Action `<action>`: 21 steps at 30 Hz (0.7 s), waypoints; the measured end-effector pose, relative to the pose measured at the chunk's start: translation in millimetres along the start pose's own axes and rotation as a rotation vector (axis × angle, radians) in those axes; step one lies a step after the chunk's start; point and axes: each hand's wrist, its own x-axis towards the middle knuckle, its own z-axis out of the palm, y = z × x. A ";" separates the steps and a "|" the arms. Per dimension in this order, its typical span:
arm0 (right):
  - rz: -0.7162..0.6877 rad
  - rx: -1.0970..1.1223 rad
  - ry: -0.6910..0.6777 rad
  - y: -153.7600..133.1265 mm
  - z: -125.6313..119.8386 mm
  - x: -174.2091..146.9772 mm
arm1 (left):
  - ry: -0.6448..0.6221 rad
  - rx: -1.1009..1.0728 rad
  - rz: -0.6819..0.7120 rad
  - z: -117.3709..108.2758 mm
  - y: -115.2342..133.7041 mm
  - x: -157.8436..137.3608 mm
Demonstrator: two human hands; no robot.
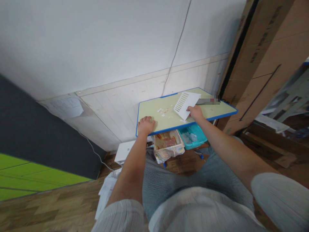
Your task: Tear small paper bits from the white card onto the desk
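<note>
My right hand (196, 113) pinches the lower right edge of a white sheet (190, 100), thumb on top. A row of narrow slots runs along the sheet's left side, with the tabletop's colour showing through. The sheet is held at a slant over the pale yellow, blue-edged table (166, 120). At the table's near left corner, my left hand (146, 125) rests on the surface, holding nothing, with its fingers apart. Small white and pinkish bits (163, 111) lie between my hands. Right of the sheet is a dark, flat thing (204, 101), partly blurred out.
Below the table's front edge stand a cloth-lined basket (169, 151) and a turquoise bin (198, 140) with pale scraps inside. A white box (123, 152) sits on the floor at the left. Tall cardboard boxes (260, 64) rise at the right. A white wall (120, 42) backs the table.
</note>
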 end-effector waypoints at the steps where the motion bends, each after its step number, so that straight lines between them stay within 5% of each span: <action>1: 0.005 0.006 -0.002 -0.4 0.0 0.4 | -0.003 0.002 0.001 -0.4 0.0 0.1; 21: 0.002 0.119 0.024 -7.4 1.3 -4.5 | 0.019 0.033 0.012 0.1 -1.7 1.8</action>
